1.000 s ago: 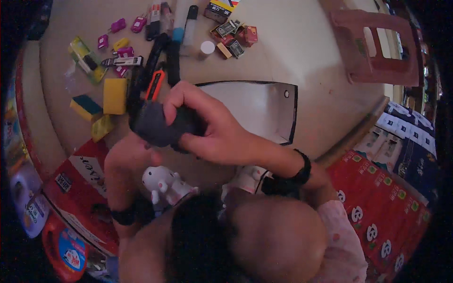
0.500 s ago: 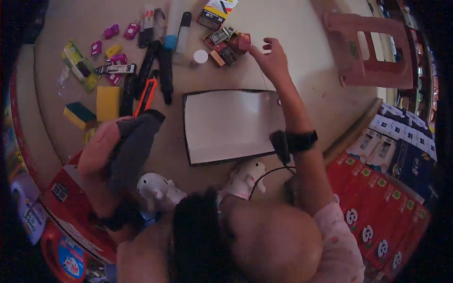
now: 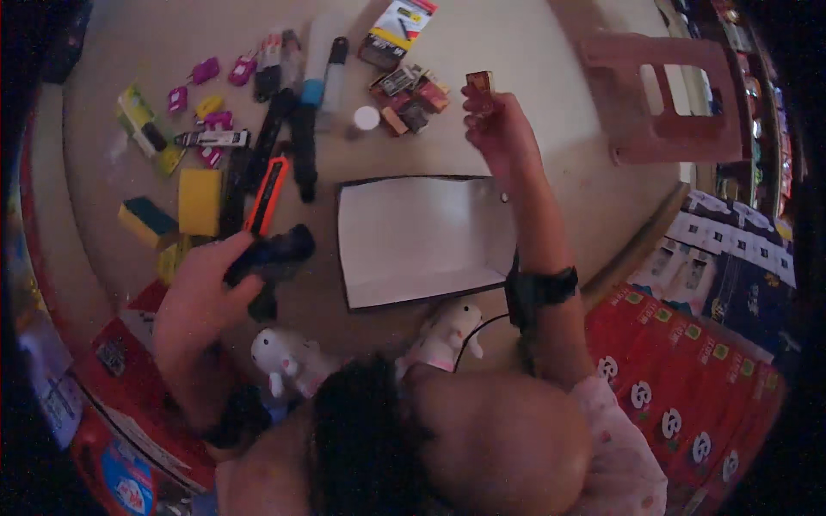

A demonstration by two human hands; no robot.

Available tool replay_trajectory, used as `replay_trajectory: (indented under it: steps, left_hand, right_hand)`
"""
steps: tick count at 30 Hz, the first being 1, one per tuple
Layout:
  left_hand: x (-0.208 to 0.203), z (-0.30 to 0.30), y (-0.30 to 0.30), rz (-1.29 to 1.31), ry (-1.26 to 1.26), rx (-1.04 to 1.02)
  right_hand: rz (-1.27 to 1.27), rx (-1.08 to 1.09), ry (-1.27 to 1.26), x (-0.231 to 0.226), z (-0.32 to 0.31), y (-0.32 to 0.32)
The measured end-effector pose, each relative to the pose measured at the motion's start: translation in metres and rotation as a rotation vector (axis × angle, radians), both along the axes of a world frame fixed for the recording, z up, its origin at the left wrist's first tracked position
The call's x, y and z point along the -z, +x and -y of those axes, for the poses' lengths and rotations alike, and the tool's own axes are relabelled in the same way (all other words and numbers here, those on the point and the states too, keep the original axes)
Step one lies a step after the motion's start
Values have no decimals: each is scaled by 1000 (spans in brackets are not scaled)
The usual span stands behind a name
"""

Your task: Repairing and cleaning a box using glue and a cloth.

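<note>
My right hand (image 3: 503, 138) is raised over the far right of the table, its fingers closed on a small red and gold box (image 3: 479, 82). To its left lies a pile of similar small boxes (image 3: 415, 105). My left hand (image 3: 202, 288) grips a dark, soft-looking thing (image 3: 280, 251), perhaps a cloth; blur hides its exact kind. Just beyond that hand lie an orange box cutter (image 3: 270, 191) and a yellow sponge (image 3: 199, 202). Between my hands lies a shallow dark-edged box (image 3: 422, 236) with a white inside, and nothing shows in it.
Black-handled tools (image 3: 303, 155), purple small items (image 3: 243, 69), a green-and-yellow sponge (image 3: 148, 219) and a white cap (image 3: 366, 118) lie on the left and far side. A pink plastic stool (image 3: 619, 95) stands at right, red boxes (image 3: 680, 370) below. White plush figures (image 3: 288, 357) are near me.
My right hand has drawn back slightly right from the pile, now with a small box in it. The dark thing in my left hand has turned and bunched up.
</note>
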State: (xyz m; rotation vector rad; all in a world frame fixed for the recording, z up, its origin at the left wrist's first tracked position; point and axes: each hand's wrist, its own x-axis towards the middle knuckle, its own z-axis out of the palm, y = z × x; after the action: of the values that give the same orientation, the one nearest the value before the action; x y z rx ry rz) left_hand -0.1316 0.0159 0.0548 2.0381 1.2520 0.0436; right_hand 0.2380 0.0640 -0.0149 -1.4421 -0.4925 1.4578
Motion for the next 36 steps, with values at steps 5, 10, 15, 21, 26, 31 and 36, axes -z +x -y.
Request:
replay_trajectory:
  steps: [5,10,15,21,26,31,36]
  left_hand:
    - [15,-29,26,221,-425,-258]
    - [23,-15,16,935,-919,-801]
    - [12,-10,60,1327,-1070,-656]
    - [29,-18,65,1234,-964,-538]
    - [21,-5,63,902,-534,-591]
    - [24,-6,81,610,-97,-433]
    - [28,-5,84,506,90,-389]
  right_hand:
    - [-380,-62,139,-56,44,-8]
    - [-394,-302,102,-84,53,-43]
    - [-371,-510,98,-90,55,-71]
    - [-324,-541,58,-83,59,-86]
    - [-20,-628,169,-75,64,-111]
    - [351,-660,400,-66,62,-121]
    - [149,-625,230,-64,67,-119]
